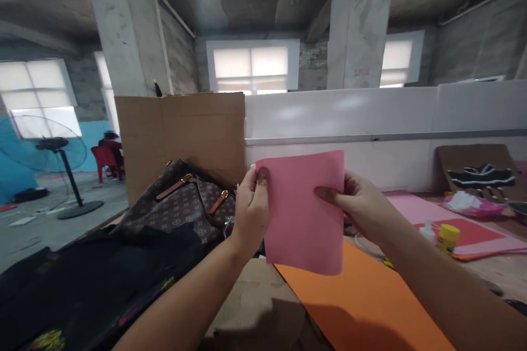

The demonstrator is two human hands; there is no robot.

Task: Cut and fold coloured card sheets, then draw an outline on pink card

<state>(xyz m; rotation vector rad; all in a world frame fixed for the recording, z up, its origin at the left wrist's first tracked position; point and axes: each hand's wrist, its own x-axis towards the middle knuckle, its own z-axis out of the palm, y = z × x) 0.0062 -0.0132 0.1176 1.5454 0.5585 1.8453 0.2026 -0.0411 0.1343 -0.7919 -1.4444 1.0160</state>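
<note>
A pink sheet of paper (302, 219) is held upright in front of me, above the table. My left hand (253, 205) pinches its upper left edge, thumb on the near face. At the right edge my right hand (356, 200) grips it the same way, with the thumb pressed flat on the front. The sheet bows slightly, and its lower edge hangs free. Below it lie an orange sheet (358, 290) and a piece of brown cardboard (255, 301). The fingers behind the paper are hidden.
A brown patterned handbag (181, 203) and dark cloth (102, 279) lie on the left. To the right are a yellow-capped glue bottle (448, 238), a white bottle (427, 230) and pink sheets (411, 205). An upright cardboard panel (197, 131) and a white partition (349, 115) stand behind.
</note>
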